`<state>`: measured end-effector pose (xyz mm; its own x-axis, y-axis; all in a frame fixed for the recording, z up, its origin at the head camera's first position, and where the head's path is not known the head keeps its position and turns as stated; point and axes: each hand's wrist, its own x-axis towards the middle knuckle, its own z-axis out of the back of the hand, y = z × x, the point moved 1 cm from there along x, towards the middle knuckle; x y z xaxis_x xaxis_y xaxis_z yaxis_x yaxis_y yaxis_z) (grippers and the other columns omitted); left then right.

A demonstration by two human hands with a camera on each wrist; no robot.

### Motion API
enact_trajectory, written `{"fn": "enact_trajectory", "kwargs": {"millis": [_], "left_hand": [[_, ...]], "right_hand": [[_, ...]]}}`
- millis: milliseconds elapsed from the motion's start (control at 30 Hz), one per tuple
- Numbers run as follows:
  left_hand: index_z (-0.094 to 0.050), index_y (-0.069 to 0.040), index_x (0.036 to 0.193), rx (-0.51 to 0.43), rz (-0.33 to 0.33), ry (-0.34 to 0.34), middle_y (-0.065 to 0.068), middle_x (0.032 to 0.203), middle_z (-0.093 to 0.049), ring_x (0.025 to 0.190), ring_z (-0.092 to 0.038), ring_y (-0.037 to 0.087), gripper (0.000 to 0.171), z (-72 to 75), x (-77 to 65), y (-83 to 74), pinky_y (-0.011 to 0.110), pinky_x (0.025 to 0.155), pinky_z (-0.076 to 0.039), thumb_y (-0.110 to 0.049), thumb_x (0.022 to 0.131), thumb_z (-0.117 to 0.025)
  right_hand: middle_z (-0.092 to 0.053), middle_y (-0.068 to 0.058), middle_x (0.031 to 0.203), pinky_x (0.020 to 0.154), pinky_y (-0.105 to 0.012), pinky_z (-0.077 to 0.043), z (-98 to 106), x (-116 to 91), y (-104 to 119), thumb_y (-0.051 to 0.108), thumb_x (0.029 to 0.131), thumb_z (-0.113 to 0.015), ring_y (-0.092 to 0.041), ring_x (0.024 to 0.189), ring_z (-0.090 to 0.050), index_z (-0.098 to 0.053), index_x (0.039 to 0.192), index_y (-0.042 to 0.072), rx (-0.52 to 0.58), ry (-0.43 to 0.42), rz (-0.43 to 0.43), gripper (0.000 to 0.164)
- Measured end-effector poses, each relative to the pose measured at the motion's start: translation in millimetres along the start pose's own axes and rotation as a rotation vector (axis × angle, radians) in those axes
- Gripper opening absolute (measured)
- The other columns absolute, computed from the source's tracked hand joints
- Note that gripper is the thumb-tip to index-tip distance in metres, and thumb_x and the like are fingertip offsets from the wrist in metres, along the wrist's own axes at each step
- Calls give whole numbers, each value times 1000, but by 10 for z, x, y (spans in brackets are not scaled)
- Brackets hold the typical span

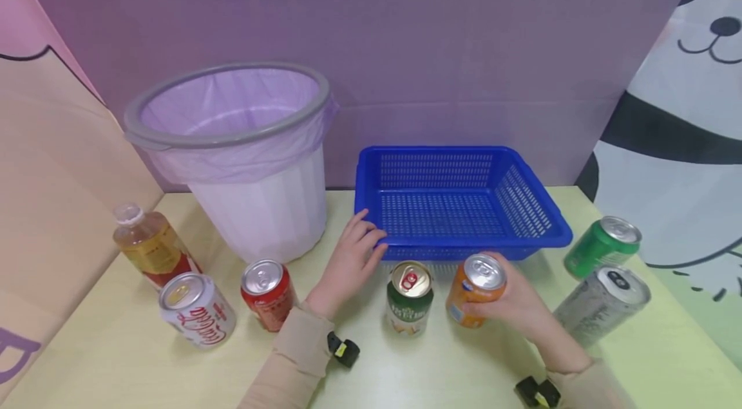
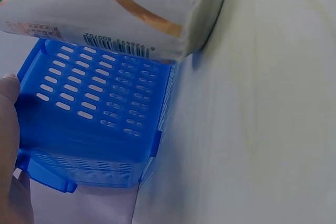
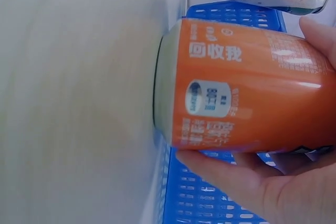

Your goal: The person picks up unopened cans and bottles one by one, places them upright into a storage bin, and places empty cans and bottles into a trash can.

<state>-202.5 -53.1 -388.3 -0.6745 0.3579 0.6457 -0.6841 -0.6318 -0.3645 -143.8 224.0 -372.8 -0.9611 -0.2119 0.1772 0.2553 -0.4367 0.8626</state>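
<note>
I was in an indoor corner, its exact kind unclear, where a pale table (image 1: 400,370) met a creased purple backdrop (image 1: 464,42) beside a cartoon panda print (image 1: 666,203).

The orange can (image 1: 464,296) is metal, its printed side smooth and glossy, its lid (image 1: 485,271) bare and shiny. The green can (image 1: 597,249) shows the same shiny metal. The basket (image 1: 464,243) is smooth plastic with a soft sheen. The bin (image 1: 272,219) looks like plastic, its liner (image 1: 249,167) thin, wrinkled film. The bottle (image 1: 152,248) is clear, glossy plastic. The counter (image 1: 400,380) is smooth with a dull sheen; the sleeve (image 1: 301,341) is matt cloth, the backdrop (image 1: 435,42) matt and creased.
</note>
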Motion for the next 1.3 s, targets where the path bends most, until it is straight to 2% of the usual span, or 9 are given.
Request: {"fn": "enact_trajectory", "kwargs": {"millis": [100, 400, 567, 733, 1133, 1300], "left_hand": [[-65, -2, 104, -3, 2, 2, 13, 103, -59, 131, -41, 39, 18, 5, -3, -7, 46, 117, -27, -14, 93, -58], [-65, -2, 104, -4, -2, 6, 12, 103, -59, 132, -40, 38, 18, -3, 3, 4, 45, 118, -25, -15, 93, -58], [-65, -2, 104, 3, -8, 9, 12, 103, -59, 131, -41, 38, 18, -6, 7, 7, 45, 118, -25, -15, 93, -57], [-65, -2, 104, -2, 1, 11, 12, 102, -59, 132, -40, 38, 18, 8, 3, -7, 44, 118, -25, -15, 94, -57], [-65, -2, 105, -9, 7, 5, 12, 103, -59, 131, -40, 38, 19, -12, -5, -5, 45, 117, -27, -15, 94, -56], [-65, -3, 104, 8, 4, -3, 11, 103, -59, 132, -40, 37, 18, -26, -12, 14, 45, 117, -28, -15, 93, -57]], "right_hand": [[-63, -7, 100, 80, -21, -52, -2, -2, 7, 4, 61, -86, -1, 89, -59, -50, 118, -3, -9, -7, -8, 68], [-65, -15, 104, 80, -23, -51, 6, -3, 51, 9, 60, -87, -1, 87, -59, -52, 119, -1, -73, -36, -54, 69], [-64, -16, 106, 81, -23, -51, 21, -8, 50, 8, 61, -86, -1, 88, -59, -51, 121, -1, -51, -39, -66, 70], [-64, -17, 106, 80, -21, -52, 46, -12, 69, 7, 62, -86, 0, 88, -60, -50, 122, -2, -32, -36, -50, 70], [-63, -18, 107, 79, -21, -53, 135, -33, 191, 6, 62, -86, 1, 88, -60, -49, 123, -3, -62, -60, -15, 72], [-61, -18, 112, 79, -20, -53, 217, -24, 298, 9, 63, -86, 3, 90, -58, -46, 125, -1, -97, -81, -42, 75]]}}
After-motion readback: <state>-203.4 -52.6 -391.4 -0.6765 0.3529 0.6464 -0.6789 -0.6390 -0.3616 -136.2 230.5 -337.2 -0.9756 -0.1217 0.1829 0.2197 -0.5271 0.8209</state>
